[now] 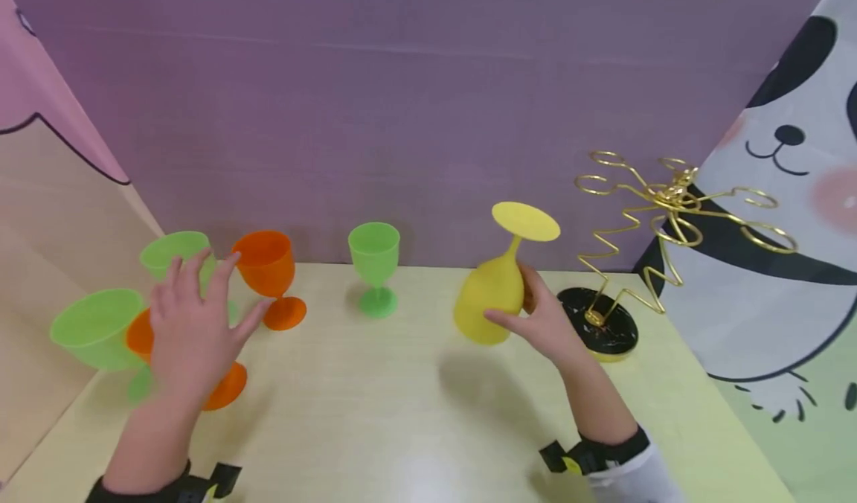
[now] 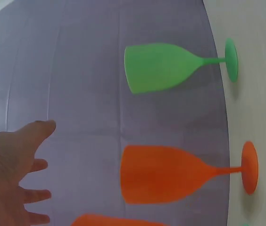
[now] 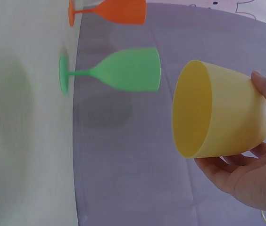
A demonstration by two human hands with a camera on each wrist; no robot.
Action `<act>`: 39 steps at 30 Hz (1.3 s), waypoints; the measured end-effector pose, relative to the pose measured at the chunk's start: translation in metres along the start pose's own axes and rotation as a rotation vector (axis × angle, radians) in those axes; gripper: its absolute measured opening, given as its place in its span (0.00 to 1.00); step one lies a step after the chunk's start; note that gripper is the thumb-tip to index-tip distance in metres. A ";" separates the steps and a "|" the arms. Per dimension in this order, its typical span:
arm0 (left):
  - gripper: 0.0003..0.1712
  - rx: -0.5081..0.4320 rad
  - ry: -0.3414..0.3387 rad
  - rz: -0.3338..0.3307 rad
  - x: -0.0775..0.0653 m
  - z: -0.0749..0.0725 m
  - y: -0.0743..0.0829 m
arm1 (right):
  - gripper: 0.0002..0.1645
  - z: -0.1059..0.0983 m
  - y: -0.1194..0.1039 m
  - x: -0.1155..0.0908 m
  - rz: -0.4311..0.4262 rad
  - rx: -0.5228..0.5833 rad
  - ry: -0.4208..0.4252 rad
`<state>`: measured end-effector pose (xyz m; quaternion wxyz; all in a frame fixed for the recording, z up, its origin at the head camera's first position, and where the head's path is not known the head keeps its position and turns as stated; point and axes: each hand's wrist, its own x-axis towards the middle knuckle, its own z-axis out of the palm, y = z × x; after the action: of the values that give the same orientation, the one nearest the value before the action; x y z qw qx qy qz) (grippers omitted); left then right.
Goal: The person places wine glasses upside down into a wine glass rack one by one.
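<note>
Left of the lone green goblet (image 1: 375,254), orange goblets (image 1: 268,266) and other green goblets (image 1: 96,330) bar passage; right of it lies a passable gap, then the yellow goblet (image 1: 487,296) and gold wire stand (image 1: 675,196).

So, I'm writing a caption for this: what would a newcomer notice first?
Probably the yellow goblet, held upside down above the table by the right hand. Next, perhaps, the gold wire stand on its black base at the right. Then the green goblets and orange goblets at the left, partly hidden by the left hand.
</note>
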<state>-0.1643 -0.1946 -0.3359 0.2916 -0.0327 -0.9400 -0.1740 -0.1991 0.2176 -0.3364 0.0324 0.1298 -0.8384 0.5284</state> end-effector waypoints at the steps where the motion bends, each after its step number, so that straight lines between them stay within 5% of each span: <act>1: 0.42 0.019 -0.025 -0.010 0.000 -0.002 -0.004 | 0.54 -0.005 0.001 0.000 0.012 -0.003 0.006; 9: 0.49 0.055 -0.205 -0.046 0.003 -0.007 -0.024 | 0.57 -0.041 0.005 0.001 0.097 -0.040 0.039; 20: 0.51 0.060 -0.310 -0.107 0.001 0.002 -0.036 | 0.51 -0.069 0.009 0.000 0.085 -0.076 0.131; 39: 0.45 0.131 -0.358 -0.232 -0.002 -0.002 -0.045 | 0.53 -0.108 0.011 -0.006 0.205 -0.221 0.286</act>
<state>-0.1693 -0.2372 -0.3493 0.0997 0.0641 -0.9835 -0.1363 -0.2054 0.3198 -0.2992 0.1112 -0.0371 -0.8870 0.4467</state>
